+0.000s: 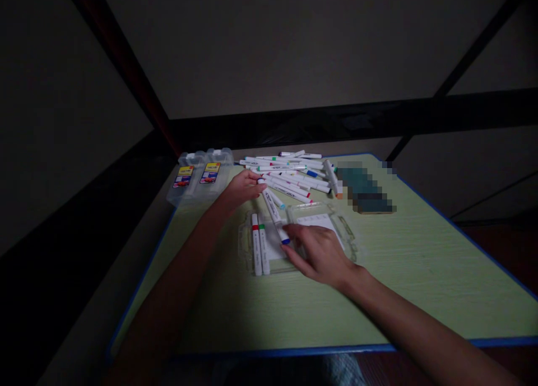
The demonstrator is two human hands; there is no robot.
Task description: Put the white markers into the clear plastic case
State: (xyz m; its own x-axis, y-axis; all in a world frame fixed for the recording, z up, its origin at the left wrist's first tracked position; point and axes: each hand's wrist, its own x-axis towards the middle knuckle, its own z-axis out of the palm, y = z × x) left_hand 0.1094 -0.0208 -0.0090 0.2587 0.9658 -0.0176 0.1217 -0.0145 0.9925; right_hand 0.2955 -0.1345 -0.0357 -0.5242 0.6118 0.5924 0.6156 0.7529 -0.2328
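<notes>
A white marker (272, 205) with blue ends slants between my two hands. My left hand (244, 189) is closed, thumb and fingers pinching its upper end. At the lower end, my right hand (317, 251) holds it between thumb and forefinger. Below the marker lies an open clear plastic case (246, 246) with white paper inside. Two markers stand side by side in its left half, a red-banded marker (255, 246) and a green-banded marker (263, 249). Just beyond my hands is a loose pile of white markers (290, 184) with ends of several colours.
Two clear plastic cases (197, 191) with yellow and purple labels stand at the table's left back. A phone-like flat object (365, 189), blurred by pixels, lies right of the pile. The pale green table (412, 274) has a blue edge; a wall rises behind it.
</notes>
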